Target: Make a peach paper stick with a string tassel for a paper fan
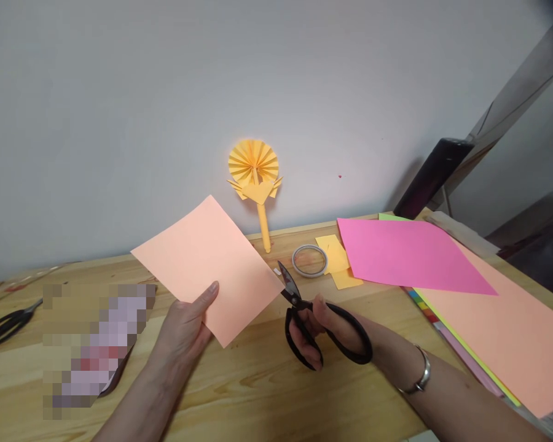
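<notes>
My left hand (188, 322) grips a peach sheet of paper (212, 264) near its lower edge, thumb on top, above the table. My right hand (316, 331) has its fingers through the black handles of a pair of scissors (295, 298). The scissor blades are parted, with the lower blade at the sheet's right corner. Behind the sheet a yellow folded-paper fan (253, 162) on a rolled stick (264, 228) leans upright against the wall. A roll of tape (309, 261) lies beyond the scissors, beside yellow paper pieces (334, 255).
On the right of the wooden table (239, 399) lie a pink sheet (405, 255) and a stack of coloured paper (511, 319). A black object (431, 178) leans behind them. At the left are other scissors (9, 325) and a blurred-out flat object (110, 350).
</notes>
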Demonstrator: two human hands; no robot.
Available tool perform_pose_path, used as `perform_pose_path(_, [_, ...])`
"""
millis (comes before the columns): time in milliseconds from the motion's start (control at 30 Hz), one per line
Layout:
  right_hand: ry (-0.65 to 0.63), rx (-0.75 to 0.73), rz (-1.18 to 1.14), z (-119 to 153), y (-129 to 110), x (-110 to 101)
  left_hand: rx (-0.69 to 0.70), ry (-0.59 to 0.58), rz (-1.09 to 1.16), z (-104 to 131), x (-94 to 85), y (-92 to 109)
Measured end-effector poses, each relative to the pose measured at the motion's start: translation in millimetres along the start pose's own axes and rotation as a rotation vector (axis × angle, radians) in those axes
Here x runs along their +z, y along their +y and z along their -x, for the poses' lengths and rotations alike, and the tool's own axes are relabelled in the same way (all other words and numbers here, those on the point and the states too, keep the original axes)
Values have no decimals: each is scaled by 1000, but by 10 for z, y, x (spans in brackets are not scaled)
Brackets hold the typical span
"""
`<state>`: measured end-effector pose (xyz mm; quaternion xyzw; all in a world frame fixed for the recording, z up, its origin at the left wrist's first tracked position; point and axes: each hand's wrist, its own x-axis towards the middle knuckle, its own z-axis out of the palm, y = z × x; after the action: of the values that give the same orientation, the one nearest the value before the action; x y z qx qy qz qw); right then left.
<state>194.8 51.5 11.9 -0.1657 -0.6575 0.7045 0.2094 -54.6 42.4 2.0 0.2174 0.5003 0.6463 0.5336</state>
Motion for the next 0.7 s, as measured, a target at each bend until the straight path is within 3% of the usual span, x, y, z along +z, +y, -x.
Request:
perform_pose_path(233, [29, -4, 111, 11, -100, 26, 6, -14, -29, -16, -30, -16])
perform_pose_path(700, [80, 9, 107, 0, -112, 48, 5, 4, -12, -10, -9, -14])
